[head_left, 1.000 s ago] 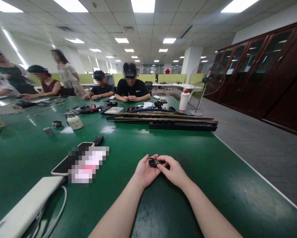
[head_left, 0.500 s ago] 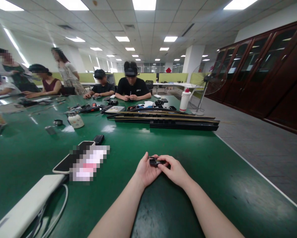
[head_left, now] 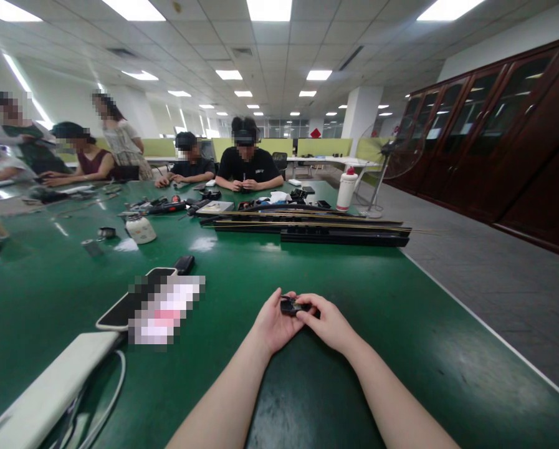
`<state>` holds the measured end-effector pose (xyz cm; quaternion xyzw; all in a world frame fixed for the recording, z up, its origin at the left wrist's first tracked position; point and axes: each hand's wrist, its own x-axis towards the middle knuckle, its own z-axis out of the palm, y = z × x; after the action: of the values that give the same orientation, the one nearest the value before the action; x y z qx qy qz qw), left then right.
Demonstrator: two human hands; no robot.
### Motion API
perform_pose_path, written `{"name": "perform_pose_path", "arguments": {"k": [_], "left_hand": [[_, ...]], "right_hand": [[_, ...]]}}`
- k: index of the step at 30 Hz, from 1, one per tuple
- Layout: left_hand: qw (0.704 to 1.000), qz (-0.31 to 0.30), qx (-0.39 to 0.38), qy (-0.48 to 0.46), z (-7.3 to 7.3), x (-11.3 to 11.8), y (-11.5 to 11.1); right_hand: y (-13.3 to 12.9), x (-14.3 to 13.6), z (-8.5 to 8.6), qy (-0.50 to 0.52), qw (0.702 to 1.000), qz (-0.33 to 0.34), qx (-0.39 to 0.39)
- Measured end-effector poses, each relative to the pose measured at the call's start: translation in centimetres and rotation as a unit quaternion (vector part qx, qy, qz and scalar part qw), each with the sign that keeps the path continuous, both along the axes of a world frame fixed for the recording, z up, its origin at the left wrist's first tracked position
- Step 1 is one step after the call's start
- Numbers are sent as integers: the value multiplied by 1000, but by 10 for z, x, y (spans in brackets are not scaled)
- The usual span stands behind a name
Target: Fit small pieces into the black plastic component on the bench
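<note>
A small black part (head_left: 288,305) is held between both hands above the green table (head_left: 232,268). My left hand (head_left: 273,324) is turned palm up under the part, with its fingers curled around the far side. From the right, my right hand (head_left: 326,319) pinches the part's right end between thumb and fingers. A thin dark piece shows at the part's top left, near my left fingertips. What exactly the part is cannot be made out at this size.
To the left lie a phone (head_left: 139,299), a black item (head_left: 184,265) and a white power strip-like block (head_left: 55,380) with cables. Farther off stand long black rails (head_left: 344,236), a white jar (head_left: 140,229) and a white bottle (head_left: 347,189). Several people sit or stand beyond.
The view has shifted slightly. Both hands keep nearly the same pose around the black part, which looks very slightly turned.
</note>
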<state>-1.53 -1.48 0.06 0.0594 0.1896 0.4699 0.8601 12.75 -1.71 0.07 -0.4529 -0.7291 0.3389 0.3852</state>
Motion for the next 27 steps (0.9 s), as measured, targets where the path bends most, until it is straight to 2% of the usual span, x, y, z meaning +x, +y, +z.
{"name": "perform_pose_path", "arguments": {"k": [11, 17, 27], "left_hand": [[1000, 10, -16, -12, -1, -1, 1], [1000, 13, -23, 4, -2, -1, 1], [998, 19, -55, 8, 6, 0, -2]], "right_hand": [[5, -2, -2, 150, 986, -32, -71], [7, -2, 2, 274, 951, -65, -128], [9, 1, 7, 350, 911, -148, -160]]}}
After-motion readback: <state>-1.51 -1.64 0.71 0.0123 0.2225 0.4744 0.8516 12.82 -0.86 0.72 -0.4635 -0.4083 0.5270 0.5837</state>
